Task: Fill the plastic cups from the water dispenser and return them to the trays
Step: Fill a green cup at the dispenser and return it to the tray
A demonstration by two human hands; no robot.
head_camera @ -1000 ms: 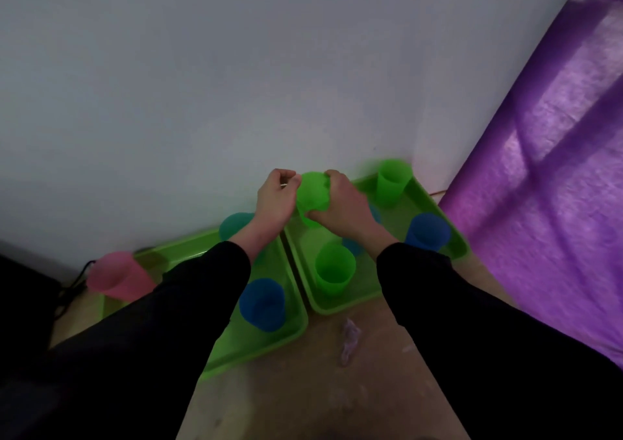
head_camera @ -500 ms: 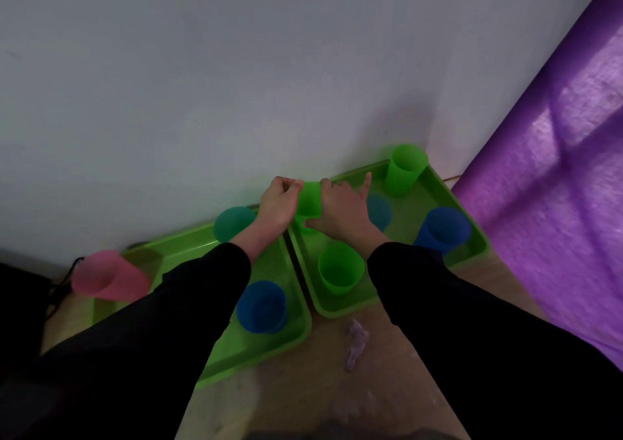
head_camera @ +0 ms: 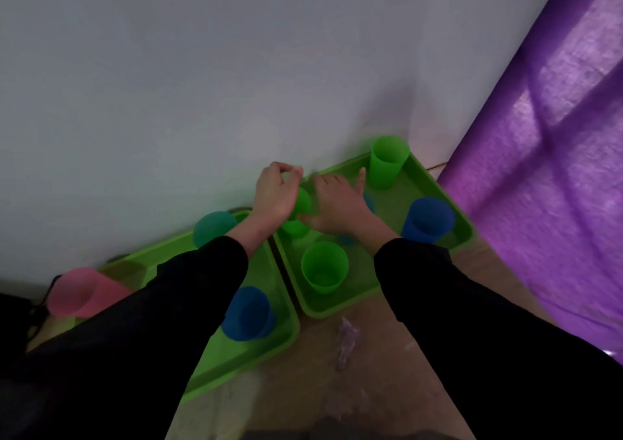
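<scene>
Risk entry. Held cup (head_camera: 301,201): green, between both hands, over the far-left corner of the right tray (head_camera: 392,213). Left hand (head_camera: 274,193): fingers curled round the cup. Right hand (head_camera: 337,203): fingers spread, fairly straight, thumb touching the cup's lower side. Contents: not visible. Hazards, as judged: a one-sided grip could let the cup tip and spill on set-down. In this crowded corner, the right hand may knock the blue cup (head_camera: 369,203) just beside it.

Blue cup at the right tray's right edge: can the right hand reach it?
Probably yes: the blue cup stands upright beside the right hand, with only bare tray between, though that hand touches a green cup.
</scene>
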